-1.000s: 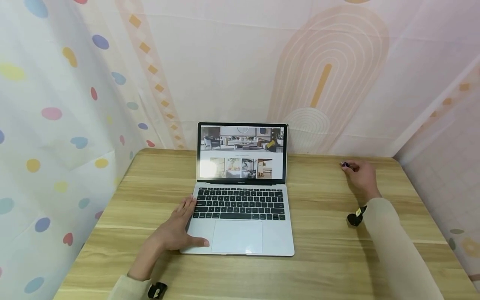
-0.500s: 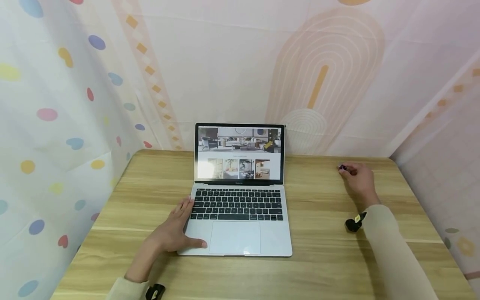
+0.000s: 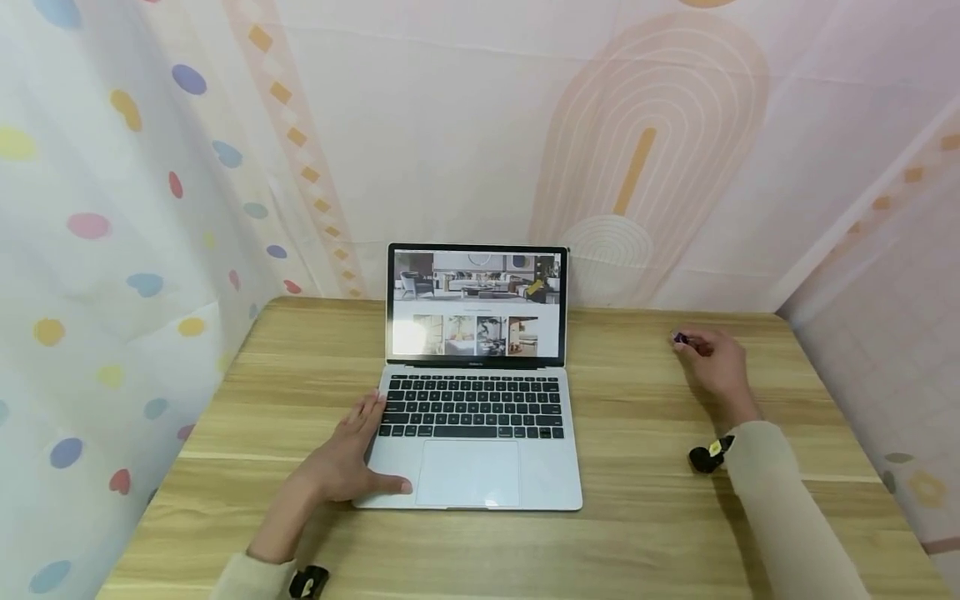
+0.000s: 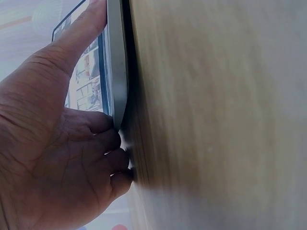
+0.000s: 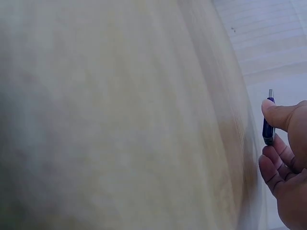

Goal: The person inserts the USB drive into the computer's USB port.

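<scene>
- Before you lies a wood-grain counter (image 3: 637, 517).
- On your left hangs a polka-dot curtain (image 3: 135, 242).
- Facing you, a creased, pale arch-print curtain (image 3: 480, 150).
- On your right, a faintly gridded curtain (image 3: 877, 333).

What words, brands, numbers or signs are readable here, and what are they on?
None can be read for certain.
Laptop screen: web text too small.
Keyboard: key legends too small.
Lower bezel: mark too blurred.
USB stick: no lettering discernible.
Yellow wrist tags: nothing legible.

The laptop (image 3: 477, 408) stands on the table (image 3: 637, 500), cloth (image 3: 450, 125) behind.
</scene>
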Motion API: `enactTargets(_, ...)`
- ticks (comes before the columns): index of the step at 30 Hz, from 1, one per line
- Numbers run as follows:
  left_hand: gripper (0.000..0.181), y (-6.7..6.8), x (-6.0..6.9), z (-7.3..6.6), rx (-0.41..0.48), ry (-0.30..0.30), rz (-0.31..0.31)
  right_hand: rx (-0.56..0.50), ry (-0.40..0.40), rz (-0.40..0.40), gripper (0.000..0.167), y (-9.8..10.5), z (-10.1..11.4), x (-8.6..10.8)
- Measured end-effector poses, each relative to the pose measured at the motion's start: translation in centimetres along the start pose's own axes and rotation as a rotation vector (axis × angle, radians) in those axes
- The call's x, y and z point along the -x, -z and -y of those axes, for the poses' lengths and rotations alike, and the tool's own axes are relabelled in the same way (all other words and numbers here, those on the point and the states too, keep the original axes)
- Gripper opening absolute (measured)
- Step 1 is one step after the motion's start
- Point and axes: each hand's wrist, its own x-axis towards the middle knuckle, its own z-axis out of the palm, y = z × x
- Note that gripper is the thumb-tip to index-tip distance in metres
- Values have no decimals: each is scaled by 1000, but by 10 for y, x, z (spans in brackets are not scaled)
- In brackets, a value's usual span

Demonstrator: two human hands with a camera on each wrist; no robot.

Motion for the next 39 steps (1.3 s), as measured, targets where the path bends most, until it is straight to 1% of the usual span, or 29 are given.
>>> enactTargets(6,142,2,0,-2,0,-2,4,-18,-17,-1,40,-1,5,6)
enactTargets(13,143,1,-1,-3,11,13,13,9,35,-9,38,0,5,9)
enactTargets(21,143,1,0,-3,10,-3,11,-4,54,6,37,0,11,17)
enactTargets(23,143,1,-1,-2,10,-5,13,-7,54,12,37,0,12,20)
enactTargets(31,142,2,-1,-2,7,-6,9,12,57,-11,35,-3,16,23)
enactTargets(39,142,1,0,-2,12,-11,10,8,52,9,36,-4,21,28)
